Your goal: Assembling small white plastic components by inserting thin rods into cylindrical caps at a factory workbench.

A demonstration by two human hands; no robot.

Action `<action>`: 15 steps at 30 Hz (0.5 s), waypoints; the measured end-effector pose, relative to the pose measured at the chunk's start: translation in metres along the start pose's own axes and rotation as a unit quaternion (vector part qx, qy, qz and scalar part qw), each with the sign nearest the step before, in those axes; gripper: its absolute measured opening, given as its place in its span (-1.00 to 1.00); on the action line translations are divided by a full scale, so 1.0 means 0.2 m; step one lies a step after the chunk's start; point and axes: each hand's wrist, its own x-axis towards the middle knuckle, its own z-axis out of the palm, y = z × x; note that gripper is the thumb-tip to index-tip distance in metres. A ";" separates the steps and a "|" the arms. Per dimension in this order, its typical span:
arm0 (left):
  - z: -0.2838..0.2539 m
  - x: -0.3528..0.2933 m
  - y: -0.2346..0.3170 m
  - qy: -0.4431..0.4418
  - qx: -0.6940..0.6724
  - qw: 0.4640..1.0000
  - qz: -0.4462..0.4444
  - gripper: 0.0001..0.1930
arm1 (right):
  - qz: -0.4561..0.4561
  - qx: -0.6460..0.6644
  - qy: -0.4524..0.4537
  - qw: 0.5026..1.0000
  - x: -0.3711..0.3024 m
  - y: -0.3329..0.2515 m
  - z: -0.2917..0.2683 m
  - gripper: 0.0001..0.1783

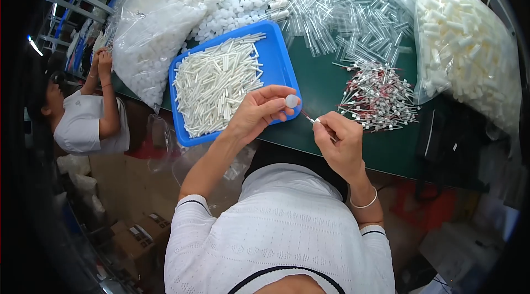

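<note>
— What am I seeing nearest?

— I'm watching the right hand (341,142), just right of centre, pinching a thin clear tube (310,118) with a red end. The left hand (259,111) is holding a small round white cap (291,101) at its fingertips, mid-frame.

— And beyond?

— A blue tray (279,59) of white sticks (216,84) is sitting centre-left on the green table (323,87); finished red-tipped tubes (378,98) are piling right, clear tubes (348,15) lying along the top.

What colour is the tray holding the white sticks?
Blue. The tray shows best in the head view, just beyond the left hand.
</note>
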 end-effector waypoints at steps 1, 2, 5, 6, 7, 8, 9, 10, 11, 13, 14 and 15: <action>0.00 -0.02 -0.02 0.001 -0.003 1.000 -0.003 -0.70 | -0.005 -0.014 -0.001 1.000 0.00 -0.01 0.00 -0.92; 0.01 -0.03 -0.03 -0.012 -0.014 1.000 -0.003 -0.70 | -0.002 -0.015 -0.002 1.000 -0.01 -0.01 0.00 -0.92; 0.01 -0.05 -0.05 -0.029 -0.032 0.999 -0.008 -0.69 | -0.003 -0.032 -0.013 0.999 -0.02 -0.01 0.01 -0.92; 0.01 -0.05 -0.05 -0.032 -0.037 0.999 -0.011 -0.69 | -0.003 -0.038 -0.015 0.999 -0.03 -0.01 0.01 -0.92; 0.01 -0.05 -0.06 -0.034 -0.038 0.999 -0.013 -0.69 | -0.004 -0.044 -0.018 0.999 -0.04 0.00 0.02 -0.92; 0.01 -0.05 -0.06 -0.027 -0.020 0.999 -0.008 -0.70 | -0.002 -0.045 -0.017 0.999 -0.04 -0.01 0.02 -0.92; 0.00 -0.06 -0.06 -0.019 -0.003 1.000 -0.002 -0.70 | -0.002 -0.045 -0.018 0.999 -0.04 -0.01 0.02 -0.92; 0.00 -0.06 -0.07 -0.020 -0.004 1.000 -0.004 -0.70 | -0.002 -0.045 -0.019 0.999 -0.04 -0.02 0.02 -0.92; 0.00 -0.06 -0.06 -0.024 0.023 0.999 0.005 -0.70 | 0.000 -0.046 -0.018 0.999 -0.04 -0.03 0.02 -0.92; 0.00 -0.07 -0.07 -0.027 0.050 0.998 0.012 -0.71 | 0.006 -0.055 -0.044 0.997 -0.04 -0.04 0.01 -0.93; 0.01 -0.07 -0.08 -0.033 0.049 0.998 0.011 -0.72 | 0.007 -0.055 -0.044 0.997 -0.04 -0.03 0.02 -0.93; 0.01 -0.07 -0.09 -0.039 0.048 0.998 0.012 -0.73 | -0.010 -0.042 -0.034 0.998 -0.03 -0.03 0.04 -0.95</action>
